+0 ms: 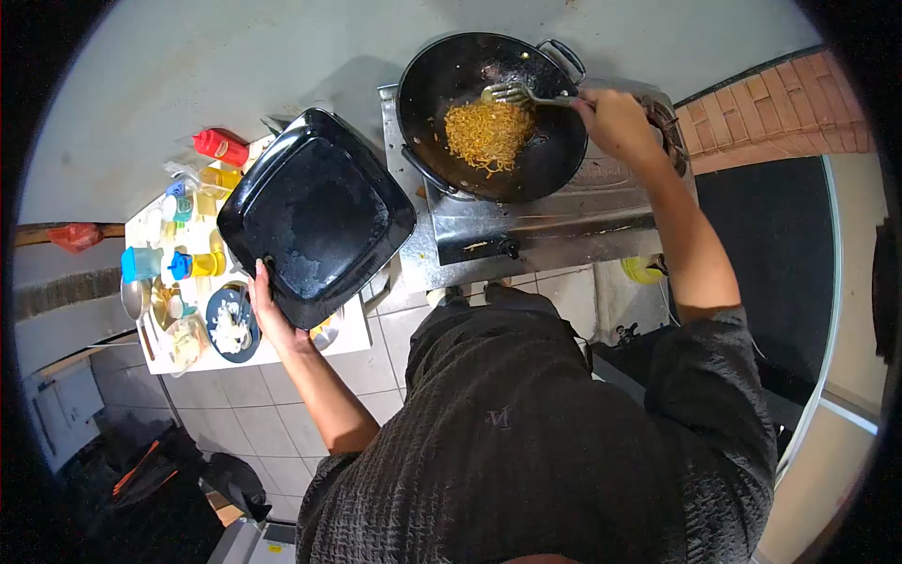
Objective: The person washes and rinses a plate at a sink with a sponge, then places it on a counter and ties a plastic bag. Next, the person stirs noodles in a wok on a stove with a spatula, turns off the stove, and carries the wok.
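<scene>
Right fingers [599, 97] grip the spatula [512, 93] in the wok [552, 169], best slid beneath the noodles [489, 133]; left fingers [260, 274] hold the plate [315, 211] left of the wok, ideally steady.

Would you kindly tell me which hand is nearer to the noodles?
Right. The right hand holds a metal utensil to the right of the noodles; the left hand is farther off, at lower left, holding the black plate.

The plate [315, 202] in the left hand [272, 310] is black with greyish smudges. Near the right hand [615, 122], the utensil [512, 93] is silver, the wok [556, 146] black, the noodles [487, 134] golden-brown; left of the left hand, one bottle [205, 264] is yellow with a blue cap [179, 266].
</scene>
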Demonstrator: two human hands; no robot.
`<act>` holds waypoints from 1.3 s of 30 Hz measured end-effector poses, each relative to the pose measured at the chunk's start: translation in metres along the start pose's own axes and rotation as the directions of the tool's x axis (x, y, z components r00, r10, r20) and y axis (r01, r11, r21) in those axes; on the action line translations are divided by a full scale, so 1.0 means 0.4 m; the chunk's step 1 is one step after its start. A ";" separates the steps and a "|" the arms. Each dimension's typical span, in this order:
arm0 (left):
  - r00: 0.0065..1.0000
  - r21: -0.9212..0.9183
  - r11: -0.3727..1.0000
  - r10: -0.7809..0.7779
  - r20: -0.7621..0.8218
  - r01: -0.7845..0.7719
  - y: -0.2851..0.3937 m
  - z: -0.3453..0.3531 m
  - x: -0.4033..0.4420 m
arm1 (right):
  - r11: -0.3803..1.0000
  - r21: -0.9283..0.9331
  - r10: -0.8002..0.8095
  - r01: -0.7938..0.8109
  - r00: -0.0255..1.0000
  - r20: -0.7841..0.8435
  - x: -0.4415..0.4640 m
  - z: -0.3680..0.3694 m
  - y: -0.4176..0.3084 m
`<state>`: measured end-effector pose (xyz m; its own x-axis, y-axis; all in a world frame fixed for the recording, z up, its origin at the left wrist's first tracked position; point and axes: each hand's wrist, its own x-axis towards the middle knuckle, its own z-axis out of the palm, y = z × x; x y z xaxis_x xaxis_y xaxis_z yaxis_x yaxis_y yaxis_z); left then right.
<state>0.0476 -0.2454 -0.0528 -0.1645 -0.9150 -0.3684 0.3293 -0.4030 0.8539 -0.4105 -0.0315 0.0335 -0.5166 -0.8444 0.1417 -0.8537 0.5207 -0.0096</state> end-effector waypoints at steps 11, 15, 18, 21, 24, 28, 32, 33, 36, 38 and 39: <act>1.000 -0.026 1.000 0.016 0.020 -0.015 -0.009 -0.012 -0.041 | 0.992 0.122 0.024 0.004 0.974 -0.223 -0.271 -0.114 -0.067; 0.996 -0.023 0.996 0.082 -0.041 -0.083 -0.021 -0.028 -0.103 | 0.993 0.121 0.006 0.010 0.992 -0.126 -0.345 -0.050 -0.035; 0.992 -0.054 0.992 0.112 -0.065 -0.116 -0.036 -0.008 -0.193 | 0.944 0.320 -0.043 0.077 0.993 -0.112 -0.387 0.033 -0.013; 0.978 -0.075 0.981 0.169 -0.119 -0.178 -0.069 0.005 -0.289 | 0.859 0.509 0.031 0.051 0.988 -0.151 -0.418 0.069 0.013; 0.981 -0.170 0.972 0.142 -0.129 -0.163 -0.098 0.046 -0.409 | 0.792 0.575 0.102 -0.207 0.972 0.211 -0.440 0.071 0.050; 0.974 -0.165 0.973 0.127 -0.189 -0.160 -0.174 -0.002 -0.513 | 0.761 0.623 0.033 -0.181 0.970 0.242 -0.459 0.102 0.093; 0.951 -0.205 0.956 0.154 -0.268 -0.212 -0.203 -0.022 -0.649 | 0.804 0.582 -0.040 0.121 0.988 -0.150 -0.449 0.034 0.089; 0.945 -0.209 0.952 0.161 -0.286 -0.225 -0.200 -0.025 -0.686 | 0.744 0.663 -0.019 0.088 0.994 -0.110 -0.446 0.009 0.078; 0.912 -0.235 0.926 0.201 -0.358 -0.297 -0.215 -0.098 -0.771 | 0.198 0.973 -0.071 -0.115 0.989 0.131 -0.445 -0.039 0.036; 0.871 -0.237 0.909 0.213 -0.443 -0.343 -0.214 -0.141 -0.827 | -0.046 0.956 -0.268 -0.290 0.925 0.268 -0.437 -0.036 0.005; 0.847 -0.213 0.910 0.217 -0.485 -0.355 -0.213 -0.166 -0.860 | 0.607 0.739 -0.230 0.292 0.955 -0.189 -0.453 -0.039 -0.043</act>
<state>0.1379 0.1023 -0.0232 0.3831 -0.8719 -0.3051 0.5558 -0.0462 0.8300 -0.3014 0.1145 0.0234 -0.2846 -0.9020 0.3246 -0.7179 -0.0238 -0.6958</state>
